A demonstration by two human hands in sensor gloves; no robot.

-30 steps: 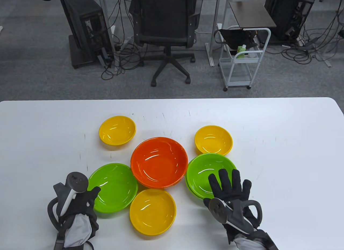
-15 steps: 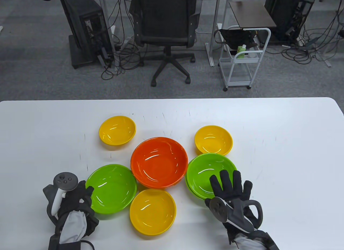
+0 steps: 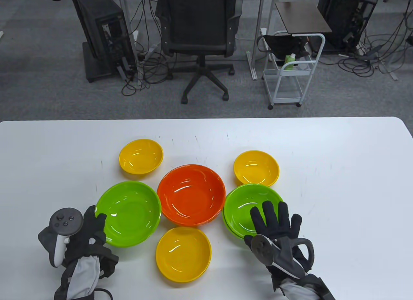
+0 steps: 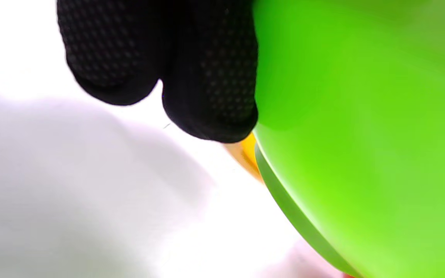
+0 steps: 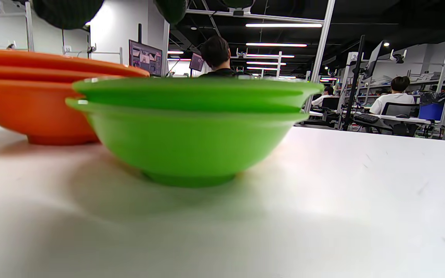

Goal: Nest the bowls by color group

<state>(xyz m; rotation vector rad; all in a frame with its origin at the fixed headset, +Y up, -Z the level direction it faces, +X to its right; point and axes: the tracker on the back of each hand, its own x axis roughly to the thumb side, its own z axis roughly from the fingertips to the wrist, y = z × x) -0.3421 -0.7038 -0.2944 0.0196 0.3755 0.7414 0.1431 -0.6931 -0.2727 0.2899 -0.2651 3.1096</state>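
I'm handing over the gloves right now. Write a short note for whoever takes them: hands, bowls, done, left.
Left hand: grip on the near-left rim of the loose green bowl, which appears lifted off the table.
Right hand: open, fingers spread over the near rim of the green stack.
Done: green stack shows two rims; orange stack also shows two.
Left: nest the loose green bowl into the green stack, then gather the three yellow bowls: far-left, far-right, near.
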